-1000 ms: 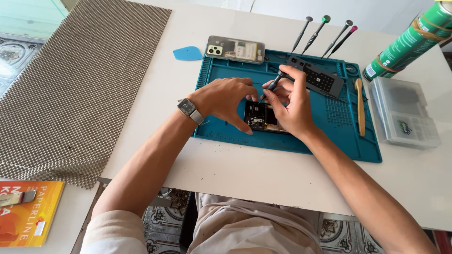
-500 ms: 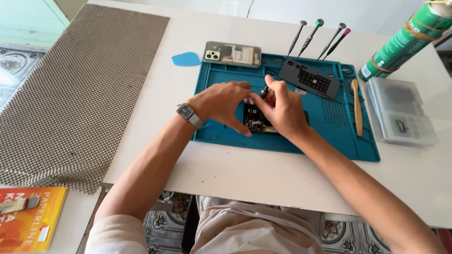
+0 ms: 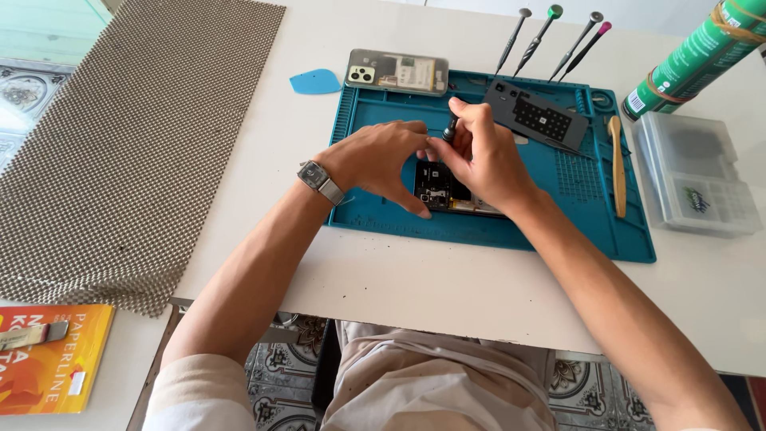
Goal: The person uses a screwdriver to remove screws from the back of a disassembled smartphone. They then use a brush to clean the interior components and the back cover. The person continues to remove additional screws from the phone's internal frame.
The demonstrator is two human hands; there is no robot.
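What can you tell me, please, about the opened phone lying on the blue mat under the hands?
The opened phone lies flat on the blue mat, its back off, so dark boards and metal parts show. Both hands cover much of it: the left hand arches over its left end, and the right hand lies over its right part, holding a small dark screwdriver above it. Whether the tip touches is hidden.
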